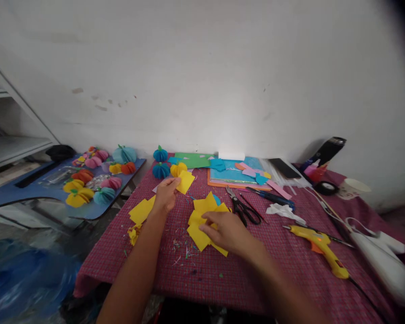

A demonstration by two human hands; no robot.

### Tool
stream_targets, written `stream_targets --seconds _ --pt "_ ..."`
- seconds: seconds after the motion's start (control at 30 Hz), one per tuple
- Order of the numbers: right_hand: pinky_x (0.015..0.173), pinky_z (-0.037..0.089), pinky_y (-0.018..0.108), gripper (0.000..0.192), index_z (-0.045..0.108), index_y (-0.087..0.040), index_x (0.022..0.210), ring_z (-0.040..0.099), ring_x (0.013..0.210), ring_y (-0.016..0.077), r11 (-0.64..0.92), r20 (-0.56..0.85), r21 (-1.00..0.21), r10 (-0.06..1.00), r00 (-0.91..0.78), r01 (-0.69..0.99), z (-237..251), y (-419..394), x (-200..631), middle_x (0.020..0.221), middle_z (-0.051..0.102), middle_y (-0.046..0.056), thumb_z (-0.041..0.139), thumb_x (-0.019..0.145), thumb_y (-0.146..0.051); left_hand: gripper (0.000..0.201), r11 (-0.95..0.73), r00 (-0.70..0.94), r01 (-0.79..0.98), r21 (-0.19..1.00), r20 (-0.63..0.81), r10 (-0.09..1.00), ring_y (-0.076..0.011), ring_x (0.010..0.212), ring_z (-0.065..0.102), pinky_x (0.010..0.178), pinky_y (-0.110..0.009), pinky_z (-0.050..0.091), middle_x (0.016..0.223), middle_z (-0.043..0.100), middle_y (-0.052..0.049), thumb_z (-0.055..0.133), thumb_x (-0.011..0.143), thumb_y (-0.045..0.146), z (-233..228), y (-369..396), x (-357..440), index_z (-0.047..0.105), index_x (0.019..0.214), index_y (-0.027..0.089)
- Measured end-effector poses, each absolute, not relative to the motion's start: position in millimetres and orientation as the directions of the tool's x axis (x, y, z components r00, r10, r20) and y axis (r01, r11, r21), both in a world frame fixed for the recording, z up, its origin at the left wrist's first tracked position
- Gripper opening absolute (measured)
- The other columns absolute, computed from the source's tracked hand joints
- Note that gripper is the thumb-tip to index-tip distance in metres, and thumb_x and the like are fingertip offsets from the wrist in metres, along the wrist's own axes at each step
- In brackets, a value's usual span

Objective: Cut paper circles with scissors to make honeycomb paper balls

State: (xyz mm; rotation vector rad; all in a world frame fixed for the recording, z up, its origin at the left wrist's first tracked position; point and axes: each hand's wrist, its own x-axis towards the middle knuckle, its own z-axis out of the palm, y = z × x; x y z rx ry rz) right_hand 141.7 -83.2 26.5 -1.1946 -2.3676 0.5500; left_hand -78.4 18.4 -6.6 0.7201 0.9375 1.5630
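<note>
My left hand pinches a yellow paper square by its left corner and holds it just above the red checked tablecloth. My right hand rests fingers-down on a loose pile of yellow paper squares in the middle of the cloth. A blue piece peeks out from under that pile. Another yellow sheet lies to the left of my left wrist, with a crumpled yellow scrap below it.
Black-handled scissors lie right of the pile, a yellow glue gun farther right. Paper balls, coloured sheets, a phone and a black bottle line the wall. A blue board at left carries several paper fruits.
</note>
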Motion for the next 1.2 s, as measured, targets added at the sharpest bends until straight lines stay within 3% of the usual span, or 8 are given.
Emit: stream_targets --seconds 0.13,0.27,0.47,0.6,0.73,0.87,1.2 --pt "0.070 0.043 0.028 0.025 0.069 -0.020 0.097 0.063 0.078 0.0189 0.457 0.329 -0.706 0.888 -0.321 0.541 24.5 -68.6 148.3 0.088 0.071 0.005 0.051 0.093 -0.036 0.032 -0.021 -0.049 -0.495 0.869 -0.004 0.999 -0.0151 0.069 0.065 0.064 -0.027 0.051 0.082 0.071 -0.005 0.082 0.065 0.034 3.1 6.3 -65.6 0.068 0.085 0.013" --pt "0.059 0.043 0.025 0.030 0.063 -0.018 0.110 0.057 0.066 0.0146 0.335 0.298 -0.920 0.935 -0.190 0.206 19.5 -61.5 146.9 0.088 0.067 0.004 0.054 0.091 -0.040 0.026 0.006 0.153 -0.432 0.902 0.067 0.986 -0.0155 0.072 0.065 0.068 -0.028 0.050 0.084 0.071 -0.006 0.076 0.074 0.034 13.6 -11.7 -47.5 0.068 0.086 0.012" --pt "0.046 0.029 0.021 0.025 0.064 -0.017 0.076 0.040 0.048 0.0092 0.216 0.208 -0.976 0.964 -0.164 0.032 15.6 -57.8 149.5 0.056 0.048 -0.004 0.058 0.087 -0.038 0.023 0.134 0.332 -0.381 0.915 0.000 0.943 -0.0142 0.065 0.063 0.064 -0.027 0.048 0.075 0.068 -0.004 0.075 0.076 0.032 17.7 -26.9 -34.0 0.068 0.084 0.013" --pt "0.044 0.027 0.021 0.026 0.058 -0.017 0.066 0.036 0.046 0.0081 0.138 0.143 -0.989 0.982 -0.123 -0.048 13.8 -56.5 152.0 0.054 0.045 -0.005 0.065 0.080 -0.037 0.020 0.169 0.385 -0.392 0.904 -0.005 0.923 -0.0136 0.067 0.063 0.065 -0.026 0.048 0.076 0.068 -0.004 0.074 0.077 0.030 14.4 -27.5 -36.2 0.068 0.085 0.013" --pt "0.046 0.030 0.021 0.028 0.050 -0.019 0.064 0.039 0.049 0.0093 0.139 0.139 -0.990 0.986 -0.095 -0.007 12.7 -54.3 153.6 0.058 0.047 -0.005 0.065 0.078 -0.037 0.023 0.181 0.430 -0.350 0.919 -0.014 0.903 -0.0157 0.072 0.065 0.070 -0.029 0.050 0.083 0.070 -0.006 0.075 0.075 0.028 12.9 -27.5 -39.4 0.071 0.092 0.013" --pt "0.048 0.029 0.021 0.030 0.046 -0.019 0.061 0.039 0.053 0.0102 0.247 0.239 -0.959 0.969 -0.067 0.141 11.8 -54.8 154.2 0.058 0.043 -0.005 0.064 0.079 -0.035 0.023 0.160 0.440 -0.322 0.933 -0.002 0.898 -0.0145 0.069 0.064 0.068 -0.027 0.050 0.081 0.071 -0.006 0.078 0.072 0.026 13.2 -27.8 -40.0 0.071 0.089 0.014" --pt "0.057 0.036 0.024 0.017 0.057 -0.018 0.069 0.050 0.063 0.0143 0.426 0.389 -0.838 0.905 -0.173 0.343 12.6 -55.1 153.8 0.067 0.056 0.000 0.051 0.085 -0.021 0.022 0.087 0.413 -0.182 0.979 -0.004 0.911 -0.0109 0.063 0.059 0.062 -0.023 0.045 0.074 0.066 -0.002 0.078 0.071 0.030 8.7 -26.7 -39.0 0.067 0.080 0.014"
